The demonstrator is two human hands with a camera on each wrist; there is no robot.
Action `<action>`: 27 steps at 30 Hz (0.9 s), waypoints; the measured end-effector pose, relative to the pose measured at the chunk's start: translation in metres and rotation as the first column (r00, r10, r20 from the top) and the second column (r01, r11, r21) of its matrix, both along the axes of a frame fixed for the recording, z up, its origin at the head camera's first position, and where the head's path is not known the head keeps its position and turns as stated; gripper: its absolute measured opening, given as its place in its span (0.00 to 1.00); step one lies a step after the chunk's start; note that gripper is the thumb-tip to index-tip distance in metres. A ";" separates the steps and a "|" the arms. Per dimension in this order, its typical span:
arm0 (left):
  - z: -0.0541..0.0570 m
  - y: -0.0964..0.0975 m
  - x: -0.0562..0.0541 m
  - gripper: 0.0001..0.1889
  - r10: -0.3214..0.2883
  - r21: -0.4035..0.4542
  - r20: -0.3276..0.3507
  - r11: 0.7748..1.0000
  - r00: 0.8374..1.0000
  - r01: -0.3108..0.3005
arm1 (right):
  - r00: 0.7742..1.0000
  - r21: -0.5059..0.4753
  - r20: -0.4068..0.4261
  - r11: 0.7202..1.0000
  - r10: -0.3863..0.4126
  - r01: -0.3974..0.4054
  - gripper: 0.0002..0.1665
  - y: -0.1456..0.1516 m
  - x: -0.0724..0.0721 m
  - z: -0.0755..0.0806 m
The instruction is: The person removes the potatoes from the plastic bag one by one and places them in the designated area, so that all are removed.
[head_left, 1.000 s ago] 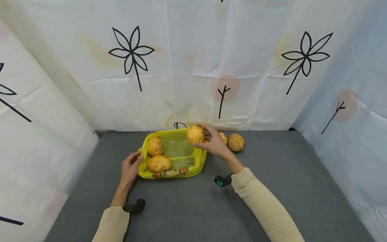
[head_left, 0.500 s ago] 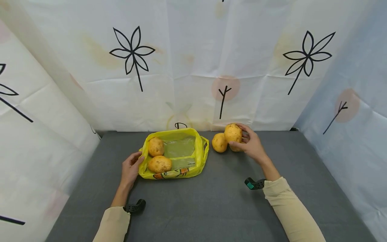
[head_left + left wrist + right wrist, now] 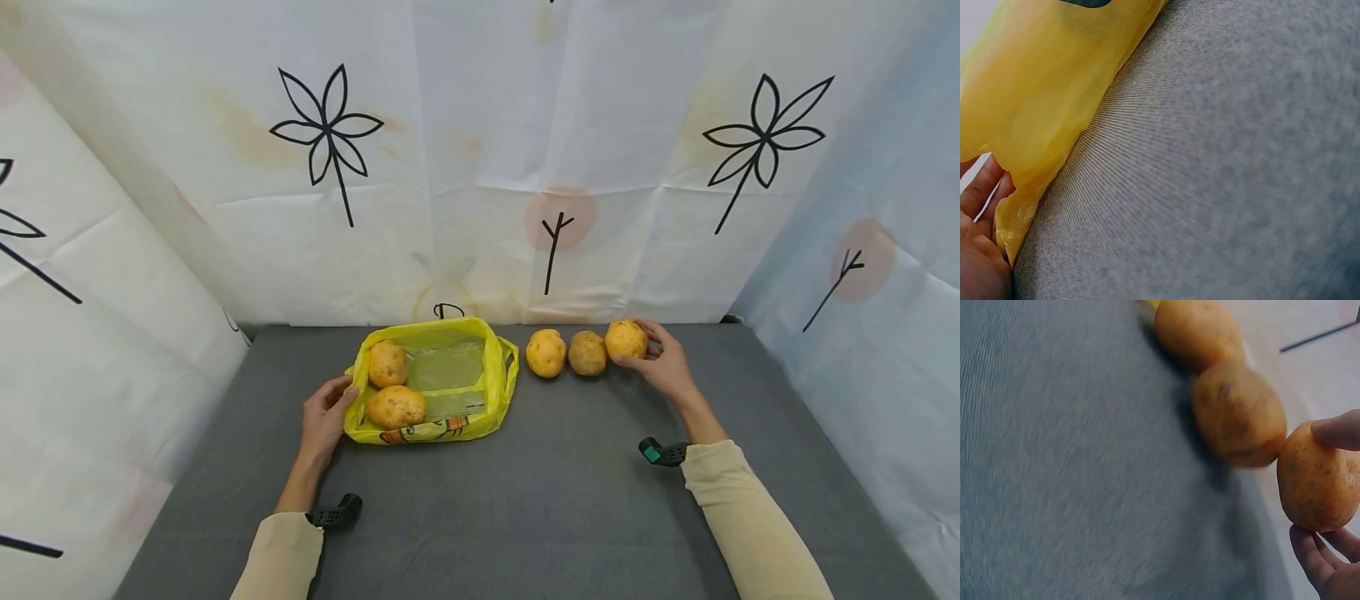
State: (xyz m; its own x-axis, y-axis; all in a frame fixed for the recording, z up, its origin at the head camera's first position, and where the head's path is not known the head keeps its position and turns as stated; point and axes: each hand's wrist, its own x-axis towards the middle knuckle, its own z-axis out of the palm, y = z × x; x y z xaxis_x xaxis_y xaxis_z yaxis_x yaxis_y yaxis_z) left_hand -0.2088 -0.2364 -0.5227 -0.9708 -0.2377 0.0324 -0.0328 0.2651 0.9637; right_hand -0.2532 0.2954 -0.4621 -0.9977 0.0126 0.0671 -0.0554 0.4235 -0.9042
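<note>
My right hand (image 3: 666,367) grips a potato (image 3: 626,341) between thumb and fingers, at the right end of a row by the back edge. In the right wrist view this potato (image 3: 1313,481) shows dark specks, the thumb on one side and fingertips on the other. Beside it are a browner potato (image 3: 587,354) and a yellow potato (image 3: 545,353). My left hand (image 3: 324,417) pinches the left rim of a yellow plastic bag (image 3: 491,417), which lies with its mouth spread wide. Inside the bag sit an upper potato (image 3: 387,364) and a lower potato (image 3: 396,407).
A grey cloth (image 3: 480,517) covers the table. Behind it hangs a white curtain (image 3: 480,150) with printed black flowers, and more curtain closes off both sides. A black band (image 3: 663,452) circles the right wrist, another black band (image 3: 335,512) the left.
My right hand has carried its potato from over the bag's right side, past the two loose potatoes, to the right end of the row. My left hand keeps its place at the bag.
</note>
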 end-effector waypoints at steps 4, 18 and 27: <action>-0.001 0.000 0.000 0.21 -0.002 0.001 0.000 1.000 1.000 0.002 | 0.999 0.015 0.029 0.999 -0.036 0.035 0.49 0.007 -0.001 -0.008; -0.001 0.000 0.001 0.21 -0.010 0.002 -0.002 1.000 1.000 0.010 | 0.997 0.036 0.071 0.999 -0.039 0.036 0.50 0.014 -0.007 -0.016; -0.001 0.000 0.001 0.21 -0.016 0.014 -0.006 1.000 1.000 0.016 | 0.994 0.061 0.112 0.998 -0.004 -0.003 0.49 0.019 -0.010 -0.021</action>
State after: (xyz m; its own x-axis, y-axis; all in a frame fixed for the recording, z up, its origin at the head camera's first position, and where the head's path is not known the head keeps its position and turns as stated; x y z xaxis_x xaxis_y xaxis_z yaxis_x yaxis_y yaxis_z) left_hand -0.2074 -0.2366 -0.5234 -0.9742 -0.2230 0.0348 -0.0232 0.2524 0.9674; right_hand -0.2627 0.3142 -0.4834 -0.9989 0.0127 -0.0443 0.0449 0.4780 -0.8772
